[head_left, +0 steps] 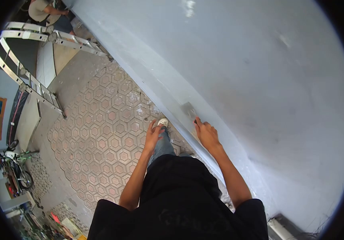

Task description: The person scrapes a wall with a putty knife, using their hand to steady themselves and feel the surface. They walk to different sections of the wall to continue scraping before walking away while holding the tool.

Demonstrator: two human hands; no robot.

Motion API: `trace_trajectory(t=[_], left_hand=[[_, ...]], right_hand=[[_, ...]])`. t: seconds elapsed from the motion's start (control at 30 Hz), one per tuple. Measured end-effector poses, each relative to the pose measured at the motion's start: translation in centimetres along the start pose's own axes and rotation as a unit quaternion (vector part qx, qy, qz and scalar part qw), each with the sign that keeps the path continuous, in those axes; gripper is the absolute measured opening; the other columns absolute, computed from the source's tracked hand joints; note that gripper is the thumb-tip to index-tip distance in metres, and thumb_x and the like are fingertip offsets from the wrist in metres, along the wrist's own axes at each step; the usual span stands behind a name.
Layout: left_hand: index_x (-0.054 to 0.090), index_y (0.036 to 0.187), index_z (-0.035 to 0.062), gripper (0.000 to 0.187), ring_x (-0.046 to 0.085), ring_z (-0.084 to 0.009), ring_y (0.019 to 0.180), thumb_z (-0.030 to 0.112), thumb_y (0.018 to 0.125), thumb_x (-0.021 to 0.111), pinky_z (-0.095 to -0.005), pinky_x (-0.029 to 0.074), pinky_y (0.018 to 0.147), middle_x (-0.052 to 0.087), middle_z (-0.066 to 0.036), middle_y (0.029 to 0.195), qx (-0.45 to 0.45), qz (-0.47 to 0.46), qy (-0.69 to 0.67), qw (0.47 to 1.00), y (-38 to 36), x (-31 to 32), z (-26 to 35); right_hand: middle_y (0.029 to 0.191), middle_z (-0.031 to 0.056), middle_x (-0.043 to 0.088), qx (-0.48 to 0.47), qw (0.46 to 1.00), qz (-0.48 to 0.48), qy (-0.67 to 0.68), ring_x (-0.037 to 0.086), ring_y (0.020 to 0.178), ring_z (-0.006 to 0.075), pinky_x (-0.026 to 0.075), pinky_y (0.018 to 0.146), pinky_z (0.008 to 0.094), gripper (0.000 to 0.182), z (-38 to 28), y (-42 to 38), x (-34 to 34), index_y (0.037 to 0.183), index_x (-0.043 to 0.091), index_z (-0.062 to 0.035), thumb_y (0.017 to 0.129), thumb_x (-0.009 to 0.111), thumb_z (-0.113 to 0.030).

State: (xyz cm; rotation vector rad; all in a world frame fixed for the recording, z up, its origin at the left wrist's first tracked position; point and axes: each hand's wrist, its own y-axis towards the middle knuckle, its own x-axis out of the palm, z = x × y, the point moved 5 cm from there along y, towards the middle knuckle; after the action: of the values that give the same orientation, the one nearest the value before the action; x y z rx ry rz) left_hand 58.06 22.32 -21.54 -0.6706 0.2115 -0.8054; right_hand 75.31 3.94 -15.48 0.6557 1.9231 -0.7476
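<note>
– Grey wall [260, 92] and patterned ground [100, 136] are seen. What is held?
– A flat scraper [188, 109] is pinched in the right hand [208, 134], its blade against the wall.
– And the left hand [152, 137]?
– It is held over the ground, fingers loosely spread.

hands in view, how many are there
3: the left hand, empty, above the paving; the right hand, holding a scraper at the grey wall; a co-worker's hand, top left. The co-worker's other may be hidden.
</note>
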Motion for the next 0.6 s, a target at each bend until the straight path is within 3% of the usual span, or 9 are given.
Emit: trace_trajectory(t=[0.17,0.33,0.47,0.6], left_hand=[[0.033,0.15,0.0142,0.064,0.06,-0.0225,0.114,0.037,0.096,0.058,-0.0381,0.049,0.088,0.06,-0.009,0.131,-0.019,-0.043,0.013,0.999,-4.5,4.8,-4.2],[0.043,0.145,0.0168,0.054,0.06,-0.0199,0.112,0.038,0.098,0.056,-0.0385,0.049,0.088,0.062,-0.007,0.129,-0.042,-0.059,0.037,0.997,-7.3,6.3,-7.4],[0.043,0.143,0.0135,0.052,0.06,-0.0216,0.115,0.036,0.097,0.054,-0.0399,0.049,0.091,0.061,-0.008,0.129,-0.052,-0.07,0.038,0.995,-7.8,6.9,-8.5],[0.044,0.142,0.0145,0.05,0.059,-0.0219,0.116,0.036,0.098,0.053,-0.0398,0.049,0.092,0.061,-0.008,0.13,-0.048,-0.076,0.03,0.996,-8.2,7.2,-8.8]], right_hand=[[0.085,0.0207,0.067,0.059,0.997,0.001,0.044,0.066,0.078,0.0431,0.054,0.069,0.0527,0.036,7.6,-13.6,-1.6,0.13,0.059,-0.0144,0.101,0.049,-0.033],[0.085,0.0241,0.068,0.111,0.979,-0.015,0.171,0.066,0.085,0.0419,0.053,0.074,0.0489,0.036,12.7,-22.2,-2.3,0.128,0.061,-0.0097,0.099,0.055,-0.029],[0.093,0.0278,0.068,0.113,0.979,-0.022,0.17,0.066,0.092,0.0434,0.053,0.081,0.0458,0.041,13.5,-24.9,-2.6,0.134,0.056,-0.0063,0.098,0.058,-0.027],[0.088,0.0226,0.068,0.062,0.996,0.003,0.064,0.067,0.082,0.0435,0.055,0.071,0.0495,0.04,12.5,-23.9,-2.1,0.126,0.056,-0.0042,0.099,0.054,-0.034]])
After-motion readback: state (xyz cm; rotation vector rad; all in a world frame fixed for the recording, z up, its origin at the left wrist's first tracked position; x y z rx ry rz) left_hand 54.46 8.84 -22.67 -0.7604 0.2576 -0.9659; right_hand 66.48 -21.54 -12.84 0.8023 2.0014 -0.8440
